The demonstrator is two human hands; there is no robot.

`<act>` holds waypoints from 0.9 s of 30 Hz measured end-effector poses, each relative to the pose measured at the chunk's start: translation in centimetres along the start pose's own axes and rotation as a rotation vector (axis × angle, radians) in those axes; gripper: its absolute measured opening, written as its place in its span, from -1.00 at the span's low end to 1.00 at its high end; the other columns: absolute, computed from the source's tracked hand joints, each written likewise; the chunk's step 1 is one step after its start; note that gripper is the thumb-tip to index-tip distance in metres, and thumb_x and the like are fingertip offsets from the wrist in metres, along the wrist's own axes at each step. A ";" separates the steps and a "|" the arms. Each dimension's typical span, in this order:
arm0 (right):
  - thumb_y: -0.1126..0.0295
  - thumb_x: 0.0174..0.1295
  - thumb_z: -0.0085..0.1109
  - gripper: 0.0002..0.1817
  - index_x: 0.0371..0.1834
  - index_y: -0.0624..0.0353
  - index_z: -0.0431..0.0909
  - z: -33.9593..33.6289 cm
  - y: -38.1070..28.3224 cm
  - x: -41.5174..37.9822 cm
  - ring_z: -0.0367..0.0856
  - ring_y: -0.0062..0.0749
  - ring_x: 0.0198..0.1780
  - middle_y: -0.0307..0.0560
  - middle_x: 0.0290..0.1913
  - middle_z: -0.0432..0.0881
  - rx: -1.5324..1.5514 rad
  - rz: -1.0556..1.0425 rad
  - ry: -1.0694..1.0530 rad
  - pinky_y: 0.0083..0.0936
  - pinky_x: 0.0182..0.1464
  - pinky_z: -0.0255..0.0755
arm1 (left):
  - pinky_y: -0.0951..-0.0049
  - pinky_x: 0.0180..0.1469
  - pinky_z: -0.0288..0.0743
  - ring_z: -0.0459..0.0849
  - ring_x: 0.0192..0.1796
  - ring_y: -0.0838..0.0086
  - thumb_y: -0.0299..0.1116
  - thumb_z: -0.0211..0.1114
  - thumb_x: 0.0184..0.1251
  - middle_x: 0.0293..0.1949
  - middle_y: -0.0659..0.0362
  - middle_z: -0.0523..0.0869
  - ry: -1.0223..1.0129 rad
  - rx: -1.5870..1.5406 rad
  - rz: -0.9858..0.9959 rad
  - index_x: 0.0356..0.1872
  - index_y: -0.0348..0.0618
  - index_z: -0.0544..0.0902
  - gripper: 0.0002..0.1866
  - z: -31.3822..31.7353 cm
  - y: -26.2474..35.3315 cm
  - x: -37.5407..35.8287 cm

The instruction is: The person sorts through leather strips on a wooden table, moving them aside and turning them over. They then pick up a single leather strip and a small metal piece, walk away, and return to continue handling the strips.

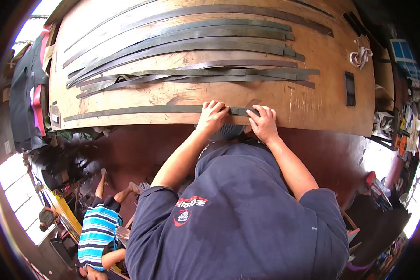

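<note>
A long, dark grey-green strap [140,111] lies flat along the table's near edge. My left hand [213,116] has its fingers closed over this strap, pressing it near its right end. Just to the right, my right hand [264,123] is closed at the strap's end, fingertips curled on it. Between the hands, a short section of the strap shows what looks like a folded or doubled piece. What lies under my fingers is hidden.
More long straps [210,46] are spread across the wooden table [331,112], some overlapping. A dark flat bar [349,88] and a looped white band [360,55] lie at the right. A person in a striped shirt [98,231] is behind me at lower left.
</note>
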State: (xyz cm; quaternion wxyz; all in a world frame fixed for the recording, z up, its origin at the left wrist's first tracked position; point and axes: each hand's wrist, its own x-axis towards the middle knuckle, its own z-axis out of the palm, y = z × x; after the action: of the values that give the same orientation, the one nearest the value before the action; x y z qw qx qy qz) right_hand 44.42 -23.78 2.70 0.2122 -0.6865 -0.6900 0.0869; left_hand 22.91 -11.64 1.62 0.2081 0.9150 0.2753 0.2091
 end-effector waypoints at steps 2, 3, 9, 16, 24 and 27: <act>0.31 0.11 0.26 -0.70 -0.04 -0.03 0.68 -0.4 0.9 -0.1 0.40 -0.25 0.17 -0.19 0.11 0.52 0.008 -0.013 -0.005 -0.18 0.23 0.18 | 0.19 0.04 0.34 0.55 -0.04 0.27 -0.39 0.40 0.00 -0.16 0.20 0.61 0.013 0.017 -0.036 -0.14 -0.10 0.70 -0.68 0.1 0.5 -0.1; 0.29 0.13 0.25 -0.66 0.00 0.00 0.66 -0.7 1.4 -0.2 0.39 -0.22 0.20 -0.16 0.14 0.50 0.014 0.005 -0.025 -0.14 0.27 0.16 | 0.18 0.05 0.34 0.55 -0.03 0.25 -0.40 0.39 0.00 -0.15 0.18 0.61 0.028 0.020 -0.070 -0.13 -0.11 0.70 -0.68 0.2 0.8 -0.2; 0.16 0.17 0.22 -0.36 0.31 0.22 0.40 -0.6 0.3 0.7 0.15 -0.09 0.47 -0.01 0.43 0.28 0.050 -0.206 -0.236 0.07 0.48 -0.07 | 0.12 0.16 0.31 0.52 0.06 0.21 -0.43 0.35 0.00 -0.07 0.13 0.58 0.125 0.077 -0.250 -0.07 -0.13 0.66 -0.63 1.2 3.1 -0.6; -0.03 0.18 0.23 -0.15 0.48 0.15 0.19 2.1 -1.3 1.7 -0.13 -0.11 0.59 -0.11 0.58 0.01 -0.067 -0.408 -0.420 0.20 0.51 -0.25 | -0.20 0.50 -0.19 0.02 0.56 0.07 -0.07 0.27 0.29 0.50 -0.03 0.16 -0.001 0.264 -0.615 0.39 -0.16 0.36 -0.31 1.6 3.8 -3.0; 0.06 0.13 0.31 -0.11 0.47 0.23 0.17 0.3 -0.4 1.6 -0.11 0.02 0.57 0.01 0.56 0.02 -0.032 -0.339 -0.478 0.29 0.46 -0.19 | -0.14 0.53 -0.25 -0.12 0.59 0.00 0.04 0.15 0.33 0.54 -0.14 0.01 -0.027 0.363 -0.832 0.47 -0.35 0.12 -0.15 0.8 4.5 -4.1; 0.12 0.03 0.40 -0.07 0.44 0.31 0.20 -0.4 0.2 1.1 -0.12 0.07 0.56 0.03 0.56 0.01 -0.061 -0.348 -0.456 0.34 0.46 -0.24 | -0.11 0.53 -0.20 -0.08 0.59 -0.01 -0.05 0.22 0.29 0.53 -0.12 0.04 0.054 0.227 -0.523 0.45 -0.34 0.16 -0.17 1.4 5.8 -4.1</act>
State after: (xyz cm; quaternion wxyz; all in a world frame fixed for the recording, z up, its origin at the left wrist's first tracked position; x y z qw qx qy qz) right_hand 44.75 -22.74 3.14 0.0422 -0.5267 -0.8295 0.1806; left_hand 22.85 -18.83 2.25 0.1438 0.8244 0.5291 0.1406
